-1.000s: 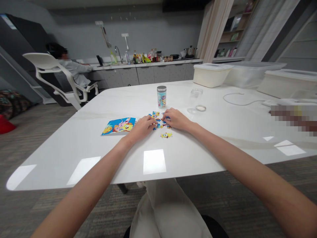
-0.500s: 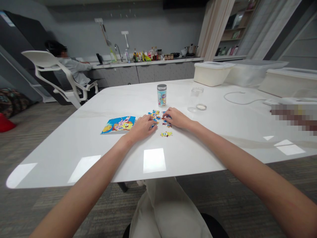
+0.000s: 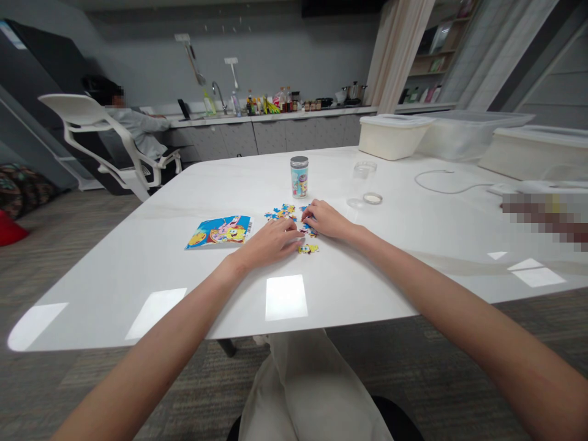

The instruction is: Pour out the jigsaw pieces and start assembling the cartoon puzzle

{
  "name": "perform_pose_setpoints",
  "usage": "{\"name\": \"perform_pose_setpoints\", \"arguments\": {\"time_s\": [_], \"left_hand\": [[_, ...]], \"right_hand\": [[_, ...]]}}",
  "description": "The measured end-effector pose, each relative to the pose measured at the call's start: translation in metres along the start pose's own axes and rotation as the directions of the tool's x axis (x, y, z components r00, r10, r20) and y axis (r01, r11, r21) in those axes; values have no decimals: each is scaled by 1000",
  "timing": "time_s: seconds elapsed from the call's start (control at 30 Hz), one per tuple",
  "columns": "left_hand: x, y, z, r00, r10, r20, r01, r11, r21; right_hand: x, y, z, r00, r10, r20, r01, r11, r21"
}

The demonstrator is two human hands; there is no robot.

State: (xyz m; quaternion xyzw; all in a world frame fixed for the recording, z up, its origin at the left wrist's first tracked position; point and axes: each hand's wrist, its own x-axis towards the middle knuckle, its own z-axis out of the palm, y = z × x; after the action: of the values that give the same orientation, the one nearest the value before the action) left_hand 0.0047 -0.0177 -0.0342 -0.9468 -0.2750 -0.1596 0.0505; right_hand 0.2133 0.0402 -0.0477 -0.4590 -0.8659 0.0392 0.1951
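Left hand (image 3: 271,241) is lying flat, fingers spread, touching puzzle pieces (image 3: 289,215); right hand (image 3: 327,219) is pinching one there

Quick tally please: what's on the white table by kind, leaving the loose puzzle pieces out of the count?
Colourful printed picture card: 1
Small printed tin with a metal lid: 1
Clear glass jar: 1
Round clear jar lid: 1
White lidded plastic storage bins: 3
White cable: 1
Total: 8
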Motion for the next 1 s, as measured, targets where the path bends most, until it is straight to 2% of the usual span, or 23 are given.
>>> {"name": "perform_pose_setpoints", "arguments": {"time_s": [0.17, 0.4, 0.5, 0.57, 0.67, 0.77, 0.9, 1.0], "left_hand": [[0, 1, 1, 1000, 16, 5, -16, 1000, 12], [0, 1, 1, 1000, 12, 14, -12, 1000, -11], [0, 2, 0, 1000, 12, 9, -12, 1000, -20], [0, 2, -1, 1000, 11, 9, -11, 1000, -21], [0, 2, -2, 1000, -4, 7, 4, 1000, -14], [-1, 0, -2, 998, -58, -3, 58, 998, 22], [-1, -2, -1, 988, -154, -33, 156, 985, 78], [-1, -1, -1, 975, -213, -68, 219, 971, 93]], "right_hand": [[0, 2, 0, 1000, -20, 3, 20, 1000, -10], [1, 9, 1, 1000, 18, -21, -18, 1000, 17], [2, 9, -1, 995, 73, -62, -65, 991, 114], [3, 7, -5, 988, 141, -64, -121, 961, 248], [2, 2, -15, 964, 265, 22, -240, 830, 503], [0, -3, -24, 936, 323, 141, -331, 668, 666], [-2, -5, -25, 932, 311, 189, -328, 495, 805], [-1, -4, -22, 934, 274, 230, -328, 399, 856]]}}
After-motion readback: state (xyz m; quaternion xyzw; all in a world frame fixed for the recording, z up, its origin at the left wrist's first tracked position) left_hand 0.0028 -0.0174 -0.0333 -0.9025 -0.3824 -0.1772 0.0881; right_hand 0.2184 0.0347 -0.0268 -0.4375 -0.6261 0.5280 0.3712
